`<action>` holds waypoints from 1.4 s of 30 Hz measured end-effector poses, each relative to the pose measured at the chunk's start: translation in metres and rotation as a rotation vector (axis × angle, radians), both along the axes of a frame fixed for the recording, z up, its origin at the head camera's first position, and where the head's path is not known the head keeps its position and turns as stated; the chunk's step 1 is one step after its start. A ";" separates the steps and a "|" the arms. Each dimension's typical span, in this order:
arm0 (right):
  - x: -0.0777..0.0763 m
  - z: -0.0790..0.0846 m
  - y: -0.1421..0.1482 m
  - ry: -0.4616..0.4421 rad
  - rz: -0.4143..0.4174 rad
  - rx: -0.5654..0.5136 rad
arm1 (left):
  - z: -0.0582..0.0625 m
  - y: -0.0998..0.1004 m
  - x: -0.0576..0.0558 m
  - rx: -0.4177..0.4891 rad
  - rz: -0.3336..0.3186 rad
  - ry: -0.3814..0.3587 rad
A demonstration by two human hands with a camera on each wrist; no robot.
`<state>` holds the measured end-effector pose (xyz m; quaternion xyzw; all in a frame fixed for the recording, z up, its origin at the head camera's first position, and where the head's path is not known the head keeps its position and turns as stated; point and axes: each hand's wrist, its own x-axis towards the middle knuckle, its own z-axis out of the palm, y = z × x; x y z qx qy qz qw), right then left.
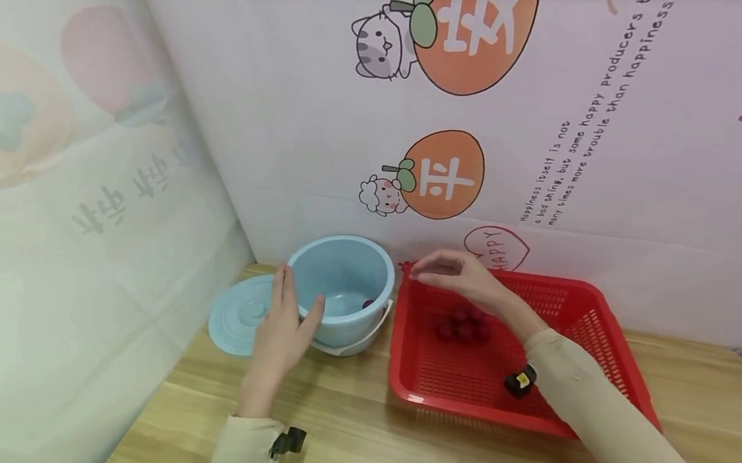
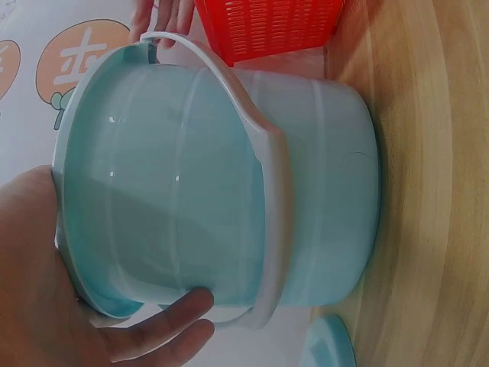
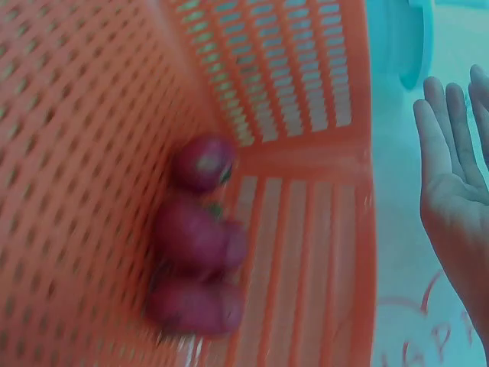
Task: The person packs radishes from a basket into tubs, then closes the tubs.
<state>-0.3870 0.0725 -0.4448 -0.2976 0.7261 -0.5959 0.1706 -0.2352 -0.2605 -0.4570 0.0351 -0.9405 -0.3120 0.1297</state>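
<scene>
A light-blue bucket (image 1: 343, 258) stands upright on the wooden table, its white handle (image 2: 275, 206) hanging down at the front. My left hand (image 1: 281, 333) rests against the bucket's left side and rim, with fingers extended and thumb spread apart. Inside the bucket, a dark-red round piece (image 1: 368, 304) shows partly above the near rim. Over the left edge of a red perforated basket (image 1: 488, 411) hovers my right hand (image 1: 459, 275), fingers loosely extended and holding nothing. Several dark-red, round fruit-like pieces (image 3: 199, 237) lie in the basket; their exact kind is unclear through blur.
The blue lid (image 1: 240, 316) lies on the table (image 1: 341, 440) left of the bucket, partly behind my left hand. A printed cloth (image 1: 301, 124) hangs behind the bucket and basket, and another pale sheet (image 1: 80, 274) hangs on the left.
</scene>
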 end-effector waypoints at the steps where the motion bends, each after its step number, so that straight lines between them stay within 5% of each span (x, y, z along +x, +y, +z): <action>1: -0.001 -0.002 0.005 -0.008 -0.003 0.001 | 0.000 -0.001 0.000 -0.003 0.002 0.002; 9: -0.009 -0.007 0.025 -0.035 0.020 -0.017 | 0.000 -0.003 0.000 -0.002 0.001 0.003; 16: -0.008 -0.003 0.040 0.091 -0.012 0.254 | -0.002 0.002 -0.003 -0.003 -0.010 0.005; 23: -0.012 -0.016 0.041 0.300 0.138 0.489 | -0.003 0.004 -0.007 0.011 -0.015 0.035; 29: -0.003 -0.031 0.025 0.271 0.294 0.590 | -0.004 -0.002 -0.004 -0.005 -0.012 0.017; 36: 0.004 -0.032 0.017 0.383 0.331 0.679 | -0.004 -0.001 -0.007 0.016 -0.030 0.018; 42: 0.002 -0.031 0.012 0.376 0.330 0.688 | -0.002 -0.003 -0.005 0.029 -0.011 0.005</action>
